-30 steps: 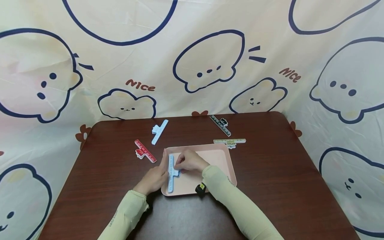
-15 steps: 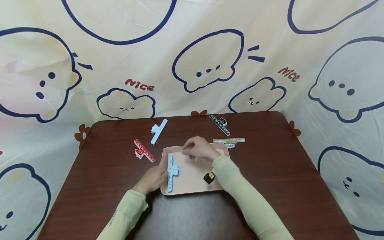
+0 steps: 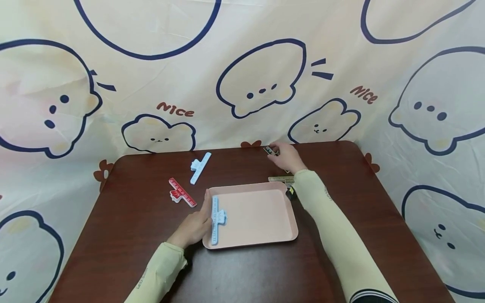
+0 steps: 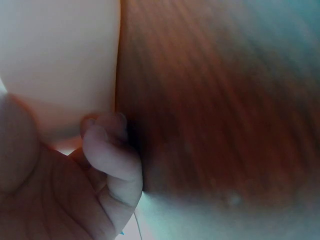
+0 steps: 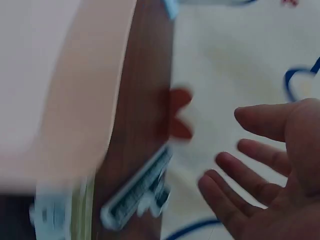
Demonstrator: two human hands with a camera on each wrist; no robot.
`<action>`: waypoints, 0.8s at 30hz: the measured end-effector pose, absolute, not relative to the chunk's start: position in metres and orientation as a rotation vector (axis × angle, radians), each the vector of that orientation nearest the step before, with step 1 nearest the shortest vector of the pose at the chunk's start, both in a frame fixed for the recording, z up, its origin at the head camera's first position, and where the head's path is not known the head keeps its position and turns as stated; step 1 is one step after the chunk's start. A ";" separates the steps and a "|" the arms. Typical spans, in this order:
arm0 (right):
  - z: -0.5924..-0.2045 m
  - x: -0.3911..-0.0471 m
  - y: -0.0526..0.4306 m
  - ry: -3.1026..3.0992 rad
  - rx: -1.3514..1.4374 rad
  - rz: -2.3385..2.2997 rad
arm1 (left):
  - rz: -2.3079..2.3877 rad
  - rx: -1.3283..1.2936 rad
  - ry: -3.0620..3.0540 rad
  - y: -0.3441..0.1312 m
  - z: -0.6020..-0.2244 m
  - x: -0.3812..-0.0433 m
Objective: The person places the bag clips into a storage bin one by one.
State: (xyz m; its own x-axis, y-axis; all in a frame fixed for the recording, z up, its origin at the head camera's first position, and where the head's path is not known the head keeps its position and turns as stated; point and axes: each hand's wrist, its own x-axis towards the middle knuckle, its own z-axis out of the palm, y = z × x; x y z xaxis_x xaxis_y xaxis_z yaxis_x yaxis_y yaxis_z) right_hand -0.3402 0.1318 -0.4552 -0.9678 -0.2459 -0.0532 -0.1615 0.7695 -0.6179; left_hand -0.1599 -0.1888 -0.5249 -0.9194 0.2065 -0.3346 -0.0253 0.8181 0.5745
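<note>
On the pink tray (image 3: pixel 257 219), a light blue ruler clip (image 3: pixel 215 221) lies along the left side. My left hand (image 3: pixel 195 225) holds the tray's left edge; curled fingers (image 4: pixel 112 155) show against that edge in the left wrist view. At the back of the table, my right hand (image 3: pixel 286 156) reaches over a black ruler clip (image 3: pixel 267 150) and hides most of it. Its fingers are spread and apart from the black clip in the right wrist view. A green ruler clip (image 3: pixel 278 179) lies behind the tray, partly covered by the right sleeve.
A red ruler clip (image 3: pixel 182 192) lies left of the tray. Another light blue ruler clip (image 3: pixel 200 168) is farther back on the brown table (image 3: pixel 144 219). A patterned cloth (image 3: pixel 223 139) hangs right behind the table's back edge.
My right hand has left the light blue clip on the tray and moved back and right to the black clip. The left hand stays at the tray's edge.
</note>
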 end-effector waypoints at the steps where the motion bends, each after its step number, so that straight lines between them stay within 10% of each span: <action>1: -0.459 -0.346 0.137 2.857 -0.337 -0.936 | 0.838 0.141 2.620 -0.189 -0.525 -0.160; 24: -0.511 -0.379 0.161 2.872 -0.232 -0.586 | 0.868 0.139 2.630 -0.188 -0.525 -0.157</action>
